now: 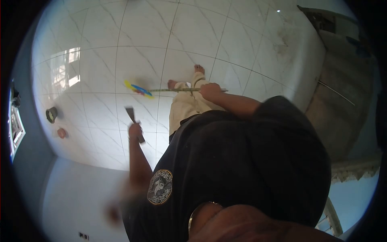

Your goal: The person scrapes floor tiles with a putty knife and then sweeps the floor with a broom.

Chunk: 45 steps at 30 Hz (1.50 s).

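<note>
My left hand (136, 130) is closed around a flat tool (130, 114), possibly a scraper, held over the tiled floor (100, 109). Its dark, wide end points up and away from me, and its other end sticks out below my fist. With my right hand (210, 91) I grip a long, thin patterned handle (173, 90) in front of my legs. At the handle's left end is a yellow, blue and red head (139, 89), close to the floor. My bare feet (198, 69) show just beyond the handle.
Near the left wall stand a dark green round container (51, 115) and a small reddish object (61, 133). A white raised edge (308, 60) borders the tiles at right, with a brown surface (334, 109) and a thin rod (336, 93) beyond. Something blurred is at lower left.
</note>
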### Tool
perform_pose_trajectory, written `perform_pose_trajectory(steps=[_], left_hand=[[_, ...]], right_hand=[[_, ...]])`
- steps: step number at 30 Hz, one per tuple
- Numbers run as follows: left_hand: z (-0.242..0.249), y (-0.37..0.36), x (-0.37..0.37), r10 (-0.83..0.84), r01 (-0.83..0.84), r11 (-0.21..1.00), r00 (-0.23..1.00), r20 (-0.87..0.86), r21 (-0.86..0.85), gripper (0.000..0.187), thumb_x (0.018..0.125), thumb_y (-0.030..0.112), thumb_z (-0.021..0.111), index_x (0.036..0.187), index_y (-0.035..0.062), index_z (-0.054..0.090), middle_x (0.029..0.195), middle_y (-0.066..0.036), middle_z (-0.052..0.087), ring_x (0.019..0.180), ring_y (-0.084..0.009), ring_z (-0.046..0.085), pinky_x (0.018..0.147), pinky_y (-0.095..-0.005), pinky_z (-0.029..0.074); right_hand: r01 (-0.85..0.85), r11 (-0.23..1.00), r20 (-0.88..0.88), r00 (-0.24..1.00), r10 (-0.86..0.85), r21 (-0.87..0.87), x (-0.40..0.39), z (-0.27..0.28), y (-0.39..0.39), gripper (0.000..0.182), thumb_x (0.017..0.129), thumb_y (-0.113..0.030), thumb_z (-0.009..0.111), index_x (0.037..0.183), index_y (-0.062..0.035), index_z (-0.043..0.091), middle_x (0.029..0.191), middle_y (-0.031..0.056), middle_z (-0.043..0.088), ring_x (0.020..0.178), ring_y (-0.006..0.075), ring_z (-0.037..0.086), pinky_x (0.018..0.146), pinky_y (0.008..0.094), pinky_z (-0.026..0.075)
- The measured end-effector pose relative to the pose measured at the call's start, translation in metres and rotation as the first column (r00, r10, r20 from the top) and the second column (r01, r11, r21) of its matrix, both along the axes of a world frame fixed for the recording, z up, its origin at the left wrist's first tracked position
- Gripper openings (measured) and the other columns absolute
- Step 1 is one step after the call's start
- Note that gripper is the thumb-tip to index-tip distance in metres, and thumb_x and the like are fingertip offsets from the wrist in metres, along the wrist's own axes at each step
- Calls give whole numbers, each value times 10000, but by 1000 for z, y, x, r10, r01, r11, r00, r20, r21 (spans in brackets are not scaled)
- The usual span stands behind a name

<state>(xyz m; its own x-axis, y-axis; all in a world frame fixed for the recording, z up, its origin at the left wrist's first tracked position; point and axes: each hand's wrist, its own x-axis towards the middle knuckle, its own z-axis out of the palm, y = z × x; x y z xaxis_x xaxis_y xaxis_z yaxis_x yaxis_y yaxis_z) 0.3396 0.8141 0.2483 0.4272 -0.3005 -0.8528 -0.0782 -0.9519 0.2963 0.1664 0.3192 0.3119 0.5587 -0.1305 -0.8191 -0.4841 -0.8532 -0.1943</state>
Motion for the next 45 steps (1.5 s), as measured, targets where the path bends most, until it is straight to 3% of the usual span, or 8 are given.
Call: perform_pose_trajectory(steps=[3,9,23,27,29,35,42,45], left_hand=[[153,-163,69,808,-769,568,588,21,-294,177,899,196,592,779,72,553,613,-38,544,536,-156,542,512,-313,454],[226,-214,-4,839,-788,475,540,-69,-390,241,911,200,594,714,75,533,569,-27,512,483,-130,492,494,-282,419],[61,39,-228,-418,386,846,909,7,367,133,785,156,649,900,91,657,909,-163,692,829,-337,686,726,-443,555],[126,-33,-113,-269,185,921,939,215,343,82,785,120,607,801,41,595,730,-136,659,701,-266,679,637,-395,553],[135,-74,-57,841,-847,531,532,102,31,94,799,127,574,790,33,568,635,-102,589,561,-228,615,533,-376,522],[205,-172,55,774,-747,633,605,184,-203,148,829,146,543,911,23,537,638,-52,535,495,-148,532,459,-300,461],[133,21,-30,982,-981,-184,-179,67,64,171,897,276,506,859,109,508,680,-30,489,572,-184,507,473,-344,434],[117,72,-94,965,-842,193,257,60,505,218,905,310,515,898,95,552,690,-51,514,583,-199,521,485,-357,446]], right_hand=[[130,986,-1,991,-130,-105,-49,-60,-26,304,908,-287,488,935,-69,698,891,184,698,847,342,686,748,471,537],[294,771,-200,858,-473,-565,-263,7,-269,322,941,-248,465,1028,-37,692,1077,165,683,1022,333,654,851,447,525],[-45,994,116,992,57,-98,-190,105,-337,326,991,-237,422,944,11,628,900,234,632,865,400,633,773,498,506],[-344,939,289,901,323,23,-6,3,-240,201,866,-115,495,883,25,639,899,222,642,848,370,655,742,463,532],[-424,897,287,880,378,121,111,-28,-172,203,804,-117,531,759,7,685,842,224,684,781,360,678,695,472,537],[69,982,146,985,-96,176,286,-27,-20,305,896,-213,495,1027,-30,700,1068,189,681,1008,300,666,806,441,534],[-71,977,-106,993,51,-201,58,-37,-226,426,989,-353,369,1096,-73,671,1110,154,670,1038,348,640,853,482,511],[184,787,-284,865,-414,-588,-7,58,-294,367,975,-278,416,1069,-43,682,1110,184,660,1057,344,633,886,462,509]])
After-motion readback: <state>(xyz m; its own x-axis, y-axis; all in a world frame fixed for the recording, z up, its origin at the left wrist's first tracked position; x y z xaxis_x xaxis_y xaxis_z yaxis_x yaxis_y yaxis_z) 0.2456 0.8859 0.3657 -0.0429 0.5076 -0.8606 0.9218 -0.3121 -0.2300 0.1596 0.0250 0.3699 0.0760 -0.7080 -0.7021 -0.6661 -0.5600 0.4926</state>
